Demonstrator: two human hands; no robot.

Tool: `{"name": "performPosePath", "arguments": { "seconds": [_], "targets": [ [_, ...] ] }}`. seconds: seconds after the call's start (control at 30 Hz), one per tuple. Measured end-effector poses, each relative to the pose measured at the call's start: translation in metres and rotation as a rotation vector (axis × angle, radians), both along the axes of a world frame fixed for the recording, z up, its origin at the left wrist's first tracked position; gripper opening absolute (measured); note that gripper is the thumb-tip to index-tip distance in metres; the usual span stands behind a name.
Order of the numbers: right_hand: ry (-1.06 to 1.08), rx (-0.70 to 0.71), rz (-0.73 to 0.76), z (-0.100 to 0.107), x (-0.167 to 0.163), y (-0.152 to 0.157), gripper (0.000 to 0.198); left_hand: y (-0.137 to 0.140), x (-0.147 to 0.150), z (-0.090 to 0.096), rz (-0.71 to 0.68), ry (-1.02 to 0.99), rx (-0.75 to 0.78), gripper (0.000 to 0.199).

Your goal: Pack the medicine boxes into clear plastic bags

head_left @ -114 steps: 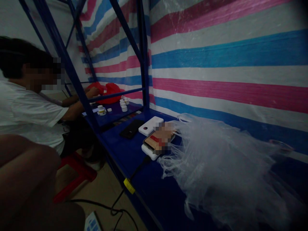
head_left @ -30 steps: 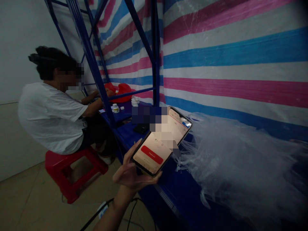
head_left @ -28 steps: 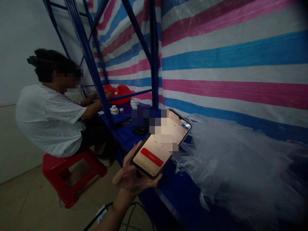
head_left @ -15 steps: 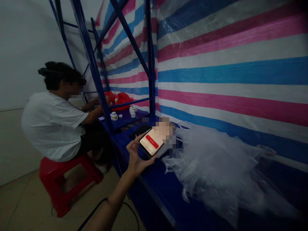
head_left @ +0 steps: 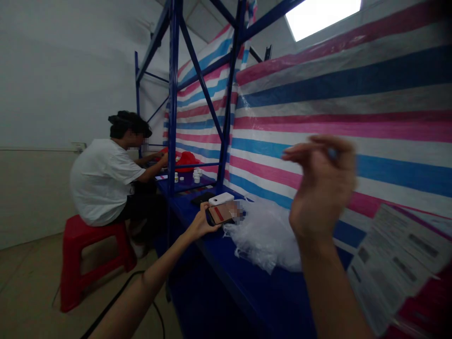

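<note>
My left hand (head_left: 200,227) grips a smartphone (head_left: 216,214) by its near end, low over the blue shelf top. A red button shows on its lit screen, and part of the screen is pixelated. Just behind the phone lie a white rounded object (head_left: 223,197) and a flat black item (head_left: 201,198). Touching or just beside the phone's right end is a heap of clear plastic bags (head_left: 270,233). My right hand (head_left: 322,181) is raised in front of the striped sheet, blurred, with bent fingers apart and nothing visible in them.
A co-worker in a white shirt (head_left: 104,183) sits on a red stool (head_left: 76,235) at left. Small white bottles (head_left: 197,176) and a red bag (head_left: 187,160) are on the far shelf. A blue upright (head_left: 172,103) stands between us. Printed labels (head_left: 391,268) are at lower right.
The view has tilted up and drawn back. My right hand has come into view, as have the printed labels. My left hand still holds the smartphone, now turned flatter and farther off.
</note>
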State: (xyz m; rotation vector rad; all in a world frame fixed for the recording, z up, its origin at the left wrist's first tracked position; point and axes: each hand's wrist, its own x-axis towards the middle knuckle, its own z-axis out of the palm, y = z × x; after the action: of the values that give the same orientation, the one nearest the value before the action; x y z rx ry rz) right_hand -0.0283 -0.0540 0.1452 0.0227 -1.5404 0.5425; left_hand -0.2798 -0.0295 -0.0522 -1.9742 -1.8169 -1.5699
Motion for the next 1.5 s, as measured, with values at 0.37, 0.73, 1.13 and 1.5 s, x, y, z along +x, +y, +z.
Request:
{"name": "performPosePath", "arguments": {
  "seconds": [0.37, 0.73, 1.13, 1.5],
  "targets": [
    [-0.631, -0.498, -0.162, -0.139, -0.086, 0.084, 0.02, 0.017, -0.02, 0.008, 0.079, -0.244, 0.159, 0.064],
    [-1.591, 0.415, -0.402, -0.134, -0.149, 0.117, 0.066, 0.005, -0.075, 0.039, 0.273, -0.651, 0.399, 0.06],
    [-1.86, 0.565, -0.446, -0.134, -0.189, 0.136, 0.084, -0.007, -0.061, 0.039, 0.205, -0.75, 0.472, 0.055],
    [-1.229, -0.252, 0.062, -0.139, -0.154, 0.161, 0.079, -0.007, -0.03, 0.04, 0.099, -0.858, 0.476, 0.053]
  ]
}}
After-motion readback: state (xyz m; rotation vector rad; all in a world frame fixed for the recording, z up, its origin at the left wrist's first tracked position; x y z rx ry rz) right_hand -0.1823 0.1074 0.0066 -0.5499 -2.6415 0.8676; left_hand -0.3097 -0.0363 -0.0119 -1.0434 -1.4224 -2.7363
